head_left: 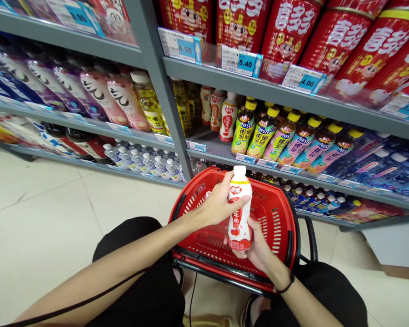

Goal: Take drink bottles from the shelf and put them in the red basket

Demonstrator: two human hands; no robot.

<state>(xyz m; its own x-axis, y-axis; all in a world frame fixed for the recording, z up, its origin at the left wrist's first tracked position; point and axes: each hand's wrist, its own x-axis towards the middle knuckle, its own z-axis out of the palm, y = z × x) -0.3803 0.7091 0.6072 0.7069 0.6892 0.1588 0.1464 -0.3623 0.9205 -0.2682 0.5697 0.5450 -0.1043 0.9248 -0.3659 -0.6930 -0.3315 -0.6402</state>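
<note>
Over the basket (271,196), fingers (226,182) hold a bottle (239,223)

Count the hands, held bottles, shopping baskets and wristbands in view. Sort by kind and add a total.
Hands: 2 (left hand, right hand)
Held bottle: 1
Red shopping basket: 1
Black wristband: 1
Total: 5

The head-worn camera looks forward and down over nearby hands (220,204) toward shelves (204,71).
</note>
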